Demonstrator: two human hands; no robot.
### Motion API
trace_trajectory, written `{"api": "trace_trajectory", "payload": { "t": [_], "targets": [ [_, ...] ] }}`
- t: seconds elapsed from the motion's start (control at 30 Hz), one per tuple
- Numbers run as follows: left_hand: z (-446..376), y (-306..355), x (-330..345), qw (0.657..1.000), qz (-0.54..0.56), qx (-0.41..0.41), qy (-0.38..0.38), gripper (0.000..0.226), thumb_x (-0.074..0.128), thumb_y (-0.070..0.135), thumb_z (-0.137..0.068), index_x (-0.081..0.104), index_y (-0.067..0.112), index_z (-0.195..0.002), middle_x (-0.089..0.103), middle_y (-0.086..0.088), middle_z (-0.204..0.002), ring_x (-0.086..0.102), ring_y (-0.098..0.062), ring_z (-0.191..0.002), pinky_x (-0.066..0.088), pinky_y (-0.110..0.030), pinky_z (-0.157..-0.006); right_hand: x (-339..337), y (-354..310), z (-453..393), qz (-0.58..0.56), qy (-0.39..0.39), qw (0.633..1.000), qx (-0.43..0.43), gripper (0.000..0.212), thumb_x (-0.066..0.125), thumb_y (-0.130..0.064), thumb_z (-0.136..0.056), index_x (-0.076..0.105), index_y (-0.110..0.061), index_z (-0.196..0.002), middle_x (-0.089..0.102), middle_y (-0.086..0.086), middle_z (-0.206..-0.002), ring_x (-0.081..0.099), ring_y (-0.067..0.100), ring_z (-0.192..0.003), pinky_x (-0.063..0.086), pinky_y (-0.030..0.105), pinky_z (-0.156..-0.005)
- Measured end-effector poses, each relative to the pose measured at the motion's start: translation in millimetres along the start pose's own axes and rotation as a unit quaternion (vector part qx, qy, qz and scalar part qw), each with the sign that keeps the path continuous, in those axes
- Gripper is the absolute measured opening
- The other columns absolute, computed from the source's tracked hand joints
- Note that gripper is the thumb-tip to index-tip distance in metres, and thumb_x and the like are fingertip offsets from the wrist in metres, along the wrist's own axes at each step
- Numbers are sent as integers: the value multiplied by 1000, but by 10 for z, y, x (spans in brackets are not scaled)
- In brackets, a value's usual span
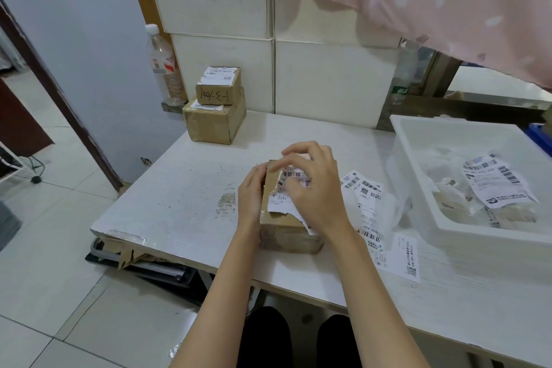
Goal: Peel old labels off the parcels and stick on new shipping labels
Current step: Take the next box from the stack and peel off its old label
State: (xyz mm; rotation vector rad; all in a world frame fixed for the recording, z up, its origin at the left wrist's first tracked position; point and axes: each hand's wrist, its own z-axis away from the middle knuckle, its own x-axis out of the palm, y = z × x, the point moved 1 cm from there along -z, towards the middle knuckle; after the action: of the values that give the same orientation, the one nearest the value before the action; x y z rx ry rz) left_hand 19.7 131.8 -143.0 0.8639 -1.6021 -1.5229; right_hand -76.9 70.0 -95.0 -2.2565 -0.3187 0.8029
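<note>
So this was the peeling step, as far as I could judge. The parcel (286, 218), a small brown cardboard box, sat on the white surface (185, 188) right in front of the person, near the front edge. Its old label (283, 197) was torn and ragged along the near edge, so it looked partly lifted but not off yet.

Left hand (254, 191) was pressed against the left side of the box, fingers lying along the cardboard to hold it steady. Right hand (313, 185) hovered over the top with the fingers curled down at the label. It was a bit motion-blurred, so I honestly couldn't tell if it was pinching the paper or just scraping at it. Both forearms reached straight forward from the bottom of the view, the right wrist bent down over the box.

My guess for the next move: get a proper grip on a loose edge and pull low and slow, since that paper seemed to rip in bits. Then a fresh one from the loose label sheets (370, 203) lying just right of the box.

Two more stacked boxes (216, 107) sat at the far left corner, and a white bin (418, 182) with scraps stood on the right.
</note>
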Motion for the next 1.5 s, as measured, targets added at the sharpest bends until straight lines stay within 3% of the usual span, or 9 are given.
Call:
{"api": "trace_trajectory", "payload": {
  "t": [0.17,0.37,0.47,0.57,0.67,0.77,0.93,1.13,1.5],
  "targets": [
    [34,59,19,998,39,-40,-4,37,50,16,-97,65,24,-64,57,7,-63,54,-6,-59,43,-19,-55,73,17,42,43,-41,998,-23,18,59,-10,-65,66,-26,-67,59,-12,-102,46,14,-105,43,36,-92],
    [59,66,9,995,85,-53,-10,30,57,28,-91,64,27,-62,59,4,-72,53,-17,-78,42,-36,-76,42,20,45,-26,-52,998,39,16,56,-7,-72,56,-23,-68,54,-10,-102,46,13,-103,36,12,-85],
    [59,57,5,998,63,-23,-12,20,56,17,-94,70,18,-79,66,3,-81,60,-11,-81,48,-27,-75,13,34,39,-53,-43,996,61,16,59,-1,-73,65,-17,-73,56,-9,-102,49,10,-103,34,6,-84],
    [46,44,1,999,47,-2,-15,20,54,11,-96,71,4,-102,71,2,-92,65,-4,-83,50,-16,-72,-30,0,38,-95,-49,992,64,38,52,-2,-73,71,-23,-100,55,-9,-108,52,8,-109,40,12,-91],
    [29,33,1,997,73,-26,-3,22,54,16,-96,70,1,-102,68,3,-89,62,-9,-83,47,-22,-75,-72,-11,74,-102,63,987,108,45,51,8,-78,66,-21,-109,51,-6,-111,53,3,-107,40,9,-88],
    [29,32,26,996,81,-30,17,18,54,17,-97,68,5,-99,66,6,-85,60,-7,-80,46,-17,-70,-77,44,149,46,171,973,151,28,62,-1,-79,67,-16,-102,48,-5,-108,48,15,-101,44,22,-82],
    [36,12,61,997,67,-2,40,17,54,13,-98,67,4,-102,66,7,-88,59,12,-66,42,-4,-62,-58,98,174,156,106,959,211,27,68,-28,-83,66,-17,-108,48,-3,-115,43,17,-103,38,29,-84],
    [83,-2,94,994,88,-4,66,17,54,15,-98,66,5,-105,66,6,-90,58,12,-66,42,-5,-59,-108,44,101,205,85,954,202,11,66,-24,-85,68,-19,-95,53,-1,-108,46,22,-103,32,30,-84],
    [100,11,112,991,117,-17,67,24,55,15,-98,67,3,-115,69,5,-91,62,9,-68,45,-9,-59,-19,70,104,21,89,992,88,21,61,-7,-88,54,-25,-79,57,-9,-78,48,15,-77,42,31,-75]
  ]
}}
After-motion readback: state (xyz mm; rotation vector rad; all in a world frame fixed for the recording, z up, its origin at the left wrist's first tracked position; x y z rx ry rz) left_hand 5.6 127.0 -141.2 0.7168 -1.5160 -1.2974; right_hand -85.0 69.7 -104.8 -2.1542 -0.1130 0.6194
